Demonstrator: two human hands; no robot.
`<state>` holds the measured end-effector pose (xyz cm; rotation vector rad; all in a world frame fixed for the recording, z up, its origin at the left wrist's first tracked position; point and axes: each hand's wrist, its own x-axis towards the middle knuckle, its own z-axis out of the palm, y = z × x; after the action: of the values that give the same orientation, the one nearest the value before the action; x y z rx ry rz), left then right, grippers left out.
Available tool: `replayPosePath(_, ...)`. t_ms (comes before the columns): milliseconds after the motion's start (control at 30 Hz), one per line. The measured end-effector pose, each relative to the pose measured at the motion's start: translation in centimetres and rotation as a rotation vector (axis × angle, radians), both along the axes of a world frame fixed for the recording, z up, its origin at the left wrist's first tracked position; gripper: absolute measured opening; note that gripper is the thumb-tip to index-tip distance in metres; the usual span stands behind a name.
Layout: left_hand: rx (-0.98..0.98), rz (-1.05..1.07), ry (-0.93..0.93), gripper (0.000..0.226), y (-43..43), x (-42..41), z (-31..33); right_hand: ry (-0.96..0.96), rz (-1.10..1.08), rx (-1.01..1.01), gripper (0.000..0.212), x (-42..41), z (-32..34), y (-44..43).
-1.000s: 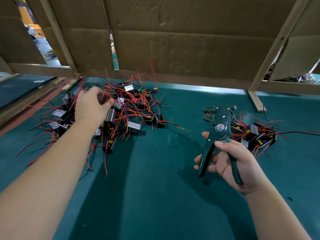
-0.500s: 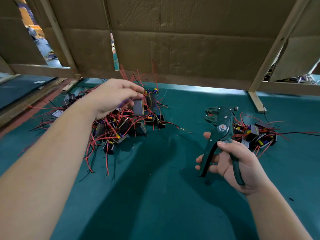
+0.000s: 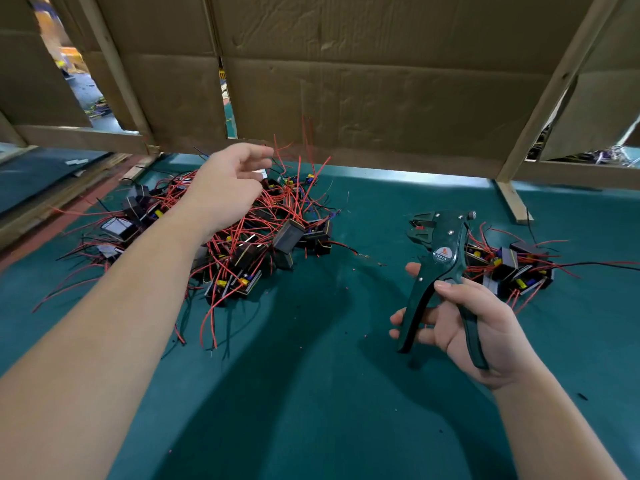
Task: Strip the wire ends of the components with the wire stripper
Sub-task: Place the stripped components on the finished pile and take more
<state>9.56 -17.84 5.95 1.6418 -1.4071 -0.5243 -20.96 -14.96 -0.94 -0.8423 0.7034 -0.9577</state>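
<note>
Green-covered table, cardboard panels behind: a wire stripper is gripped in the right hand.
Its handles are clasped by curled fingers and thumb, with the head pointing up and away. A small heap of components lies just beyond that hand. The left hand is held over a larger pile of components tangled in red wires, fingers curled; whether anything is pinched cannot be told.
</note>
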Motion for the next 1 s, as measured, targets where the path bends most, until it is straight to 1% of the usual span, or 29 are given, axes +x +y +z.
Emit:
replayPosePath(67,-0.054,-0.012,-0.066,0.061,0.7,-0.6,0.3,-0.003,0.010,-0.010,0.047,-0.1,-0.1,0.0)
replayPosePath(133,-0.043,-0.063,-0.211,0.058,1.3,-1.0,0.4,-0.001,0.014,-0.005,0.052,-0.1,-0.2,-0.1)
replayPosePath(200,0.070,-0.075,-0.424,0.054,1.6,-1.4,0.2,0.000,0.014,0.007,0.044,-0.1,-0.3,-0.2)
replayPosePath(267,0.225,-0.030,-0.703,0.064,1.6,-2.0,-0.5,0.000,0.013,0.012,0.034,-0.1,-0.4,-0.2)
replayPosePath(300,0.285,-0.012,-0.815,0.064,1.5,-2.4,-1.0,0.003,0.012,0.015,0.032,-0.1,-0.4,-0.1)
replayPosePath(333,0.313,0.003,-0.896,0.059,1.4,-2.8,-1.4,0.007,0.011,0.016,0.032,-0.1,-0.4,-0.1)
replayPosePath(400,0.288,0.048,-0.946,0.044,1.4,-3.3,-1.9,0.014,0.012,0.018,0.034,0.0,-0.4,-0.1)
replayPosePath(467,0.190,0.144,-0.905,0.038,1.3,-3.3,-1.8,0.014,0.006,0.019,0.037,0.0,-0.4,-0.1)
replayPosePath(533,0.020,0.285,-0.829,0.036,1.3,-3.2,-0.9,0.013,0.003,0.014,0.038,-0.1,-0.4,-0.2)
replayPosePath(600,-0.209,0.386,-0.753,0.038,1.3,-3.1,0.3,0.012,0.007,0.008,0.037,-0.1,-0.4,-0.2)
replayPosePath(633,-0.336,0.397,-0.672,0.039,1.4,-3.4,1.1,0.010,0.010,0.006,0.038,-0.1,-0.4,-0.2)
replayPosePath(667,-0.431,0.369,-0.549,0.038,1.4,-3.8,1.8,0.010,0.014,0.003,0.039,-0.1,-0.4,-0.2)
replayPosePath(700,-0.488,0.290,-0.360,0.036,1.4,-4.4,2.6,0.010,0.019,0.001,0.040,-0.1,-0.4,-0.2)
replayPosePath(733,-0.495,0.171,-0.106,0.032,1.4,-5.3,3.3,0.010,0.025,-0.002,0.040,-0.1,-0.3,-0.1)
replayPosePath(767,-0.445,0.065,0.144,0.027,1.2,-6.2,3.8,0.010,0.033,-0.007,0.038,-0.1,-0.3,-0.1)
replayPosePath(800,-0.361,0.006,0.260,0.022,0.8,-6.9,3.8,0.011,0.038,-0.012,0.036,-0.1,-0.3,-0.1)
replayPosePath(833,-0.262,-0.016,0.194,0.021,0.3,-7.6,3.4,0.012,0.040,-0.015,0.035,-0.1,-0.4,-0.1)
replayPosePath(900,-0.081,-0.040,-0.270,0.026,-0.9,-8.6,1.3,0.014,0.036,-0.007,0.038,-0.1,-0.4,-0.1)
replayPosePath(933,-0.013,-0.085,-0.447,0.028,-1.3,-9.1,0.1,0.015,0.033,0.001,0.041,-0.1,-0.5,-0.1)
replayPosePath(1000,0.144,-0.249,-0.602,0.031,-1.8,-10.2,-2.4,0.019,0.036,0.004,0.044,-0.1,-0.6,-0.2)
